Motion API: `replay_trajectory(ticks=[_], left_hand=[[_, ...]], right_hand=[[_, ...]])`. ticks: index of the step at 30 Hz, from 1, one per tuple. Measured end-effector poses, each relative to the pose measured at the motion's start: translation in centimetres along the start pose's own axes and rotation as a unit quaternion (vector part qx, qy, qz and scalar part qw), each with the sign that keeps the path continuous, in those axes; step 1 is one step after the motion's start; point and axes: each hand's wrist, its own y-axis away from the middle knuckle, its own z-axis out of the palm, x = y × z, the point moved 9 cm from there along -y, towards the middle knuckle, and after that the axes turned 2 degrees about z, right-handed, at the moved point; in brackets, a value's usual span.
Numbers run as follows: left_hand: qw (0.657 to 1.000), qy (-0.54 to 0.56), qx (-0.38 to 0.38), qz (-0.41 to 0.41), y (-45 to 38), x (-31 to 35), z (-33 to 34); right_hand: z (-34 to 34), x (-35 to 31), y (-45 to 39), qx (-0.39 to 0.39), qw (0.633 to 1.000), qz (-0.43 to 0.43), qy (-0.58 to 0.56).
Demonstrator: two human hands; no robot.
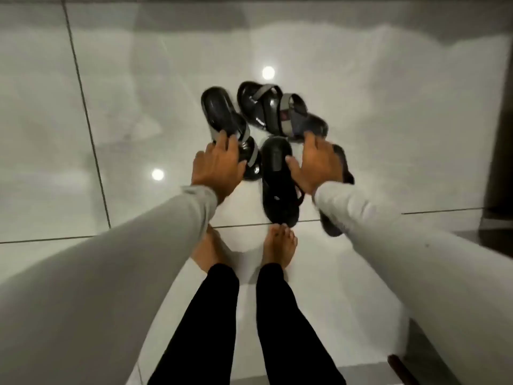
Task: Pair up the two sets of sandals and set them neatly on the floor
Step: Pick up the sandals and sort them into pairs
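Note:
Several dark sandals lie in a loose cluster on the glossy white tile floor [388,134]. A black sandal with a grey strap [222,115] is at the left; my left hand [218,165] lies over its heel end with fingers curled on the strap. Two more grey-strapped sandals, one black [256,105] and one navy [302,120], overlap at the back. A black flip-flop [277,184] points toward my feet. My right hand [317,165] is spread, thumb touching that flip-flop, fingertips at the navy sandal's heel. Another black flip-flop [342,165] is partly hidden under my right hand and sleeve.
My bare feet [279,245] stand just behind the flip-flop's heel, on a tile seam. A dark piece of furniture or door frame [499,134] runs along the right edge. A brown edge [399,368] shows at the bottom right. Ceiling lights reflect on the tiles.

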Motion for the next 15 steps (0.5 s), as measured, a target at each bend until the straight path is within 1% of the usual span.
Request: replay_trajectory(ticks=[2,4,6,8,10,12,13,15], left_hand=[[0.999,0.053,-0.012,-0.006,-4.2,-1.1,2.4],[0.996,0.076,-0.040,-0.015,-7.9,-1.9,4.0],[0.993,0.084,-0.082,-0.015,-9.8,-2.3,5.8],[0.991,0.086,-0.101,-0.020,-10.4,-3.8,7.0],[0.991,0.094,-0.088,-0.036,-10.0,-6.2,7.5],[0.994,0.085,-0.067,-0.026,-8.6,-8.7,7.5],[0.996,0.071,-0.057,-0.015,-7.9,-9.9,7.4],[0.999,0.025,-0.045,-0.005,-6.5,-12.9,7.1]], right_hand=[[1.7,-0.4,-4.7,0.020,0.994,0.043,-0.103],[2.0,-0.5,-9.2,0.043,0.976,0.105,-0.188],[2.9,-0.5,-11.8,0.027,0.950,0.167,-0.261],[4.1,-1.2,-14.0,0.006,0.918,0.204,-0.340],[4.6,-2.4,-15.5,-0.021,0.924,0.202,-0.324],[4.4,-3.7,-16.2,-0.017,0.934,0.198,-0.297],[4.1,-4.5,-16.4,-0.002,0.941,0.181,-0.286],[3.4,-7.3,-16.2,0.030,0.967,0.106,-0.230]])
